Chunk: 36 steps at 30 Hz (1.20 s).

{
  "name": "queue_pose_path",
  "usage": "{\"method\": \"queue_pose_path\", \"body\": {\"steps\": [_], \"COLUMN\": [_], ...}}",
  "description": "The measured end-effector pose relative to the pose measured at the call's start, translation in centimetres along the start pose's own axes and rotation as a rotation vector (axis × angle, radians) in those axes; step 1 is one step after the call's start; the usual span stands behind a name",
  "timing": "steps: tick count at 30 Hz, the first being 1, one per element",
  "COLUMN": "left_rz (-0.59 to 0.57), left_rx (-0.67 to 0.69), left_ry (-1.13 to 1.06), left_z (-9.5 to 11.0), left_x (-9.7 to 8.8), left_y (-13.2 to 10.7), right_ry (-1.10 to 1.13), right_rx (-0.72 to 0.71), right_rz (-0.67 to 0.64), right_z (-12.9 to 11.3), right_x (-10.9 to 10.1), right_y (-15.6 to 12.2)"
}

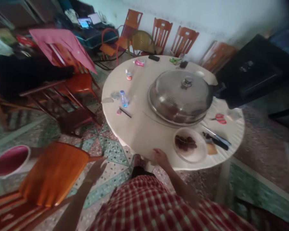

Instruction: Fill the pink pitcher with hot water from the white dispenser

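My left hand (96, 168) hangs beside the wooden chair (59, 173), with its fingers stretched out and nothing visible in them. It is slightly blurred. At the near edge of the round table (142, 134), my right hand (160, 157) has its fingers bent; blur hides whether they hold or touch anything. Just right of that hand stands a whitish plastic basket (198, 154) with dark reddish-brown pieces (185, 142) inside. Behind the basket, a large pan (156, 112) is covered by a domed metal lid (178, 93) with a knob.
Red-handled scissors (221, 118) and a black-handled tool (216, 141) lie at the table's right. A bottle (123, 99), small jar (128, 76) and dark stick (125, 112) are at its left. A large black object (252, 70) juts in. Chairs (161, 33) line the wall; a bucket (12, 160) stands left.
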<state>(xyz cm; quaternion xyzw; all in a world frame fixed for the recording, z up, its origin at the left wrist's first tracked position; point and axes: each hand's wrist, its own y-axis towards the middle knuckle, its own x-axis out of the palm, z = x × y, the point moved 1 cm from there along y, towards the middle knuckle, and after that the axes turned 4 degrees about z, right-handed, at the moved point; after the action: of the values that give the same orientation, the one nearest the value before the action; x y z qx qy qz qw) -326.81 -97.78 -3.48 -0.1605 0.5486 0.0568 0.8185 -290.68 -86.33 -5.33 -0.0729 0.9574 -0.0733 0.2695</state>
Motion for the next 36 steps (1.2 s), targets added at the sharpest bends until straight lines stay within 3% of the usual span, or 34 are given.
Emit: {"method": "queue_pose_path", "body": {"steps": [4,11,14,16,18,22,24,27,31,33,36], "left_rz": [-0.007,0.082,0.192,0.189,0.077,-0.234,-0.286,-0.245,-0.088,-0.023,0.023], "left_rx": [0.205,0.319,0.386,0.437,0.500,0.615,0.613,0.556,0.532,0.509,0.477], "left_ry": [-0.040,-0.115,-0.218,-0.272,-0.295,-0.357,-0.410,-0.500,-0.467,-0.384,-0.306], "left_z": [2.0,3.8,6.1,8.2,10.1,11.8,11.6,11.1,11.0,10.9,10.5], "left_x": [-2.0,-7.4,-9.8,-10.7,-11.0,-11.3,-12.3,-15.1,-19.0,-19.9,-19.5], "left_y": [10.2,24.8,31.3,35.2,38.1,41.1,42.6,47.1,56.6,61.2,66.7], "right_ry": [0.097,0.087,0.016,-0.098,-0.255,-0.538,-0.643,-0.757,-0.807,-0.795,-0.724], "right_rx": [0.068,-0.192,-0.224,-0.195,-0.134,0.081,0.196,0.321,0.390,0.413,0.442], "right_rz": [0.091,0.191,0.227,0.217,0.190,0.143,0.151,0.185,0.194,0.199,0.235], "right_z": [-2.0,-13.3,-15.9,-16.5,-16.6,-16.9,-17.3,-18.0,-18.0,-17.8,-17.5], "right_x": [2.5,3.3,5.0,7.4,10.4,16.0,17.7,19.0,19.5,19.5,19.4], "right_y": [4.0,12.3,15.4,17.0,18.2,20.1,20.8,21.7,22.5,22.6,22.4]}}
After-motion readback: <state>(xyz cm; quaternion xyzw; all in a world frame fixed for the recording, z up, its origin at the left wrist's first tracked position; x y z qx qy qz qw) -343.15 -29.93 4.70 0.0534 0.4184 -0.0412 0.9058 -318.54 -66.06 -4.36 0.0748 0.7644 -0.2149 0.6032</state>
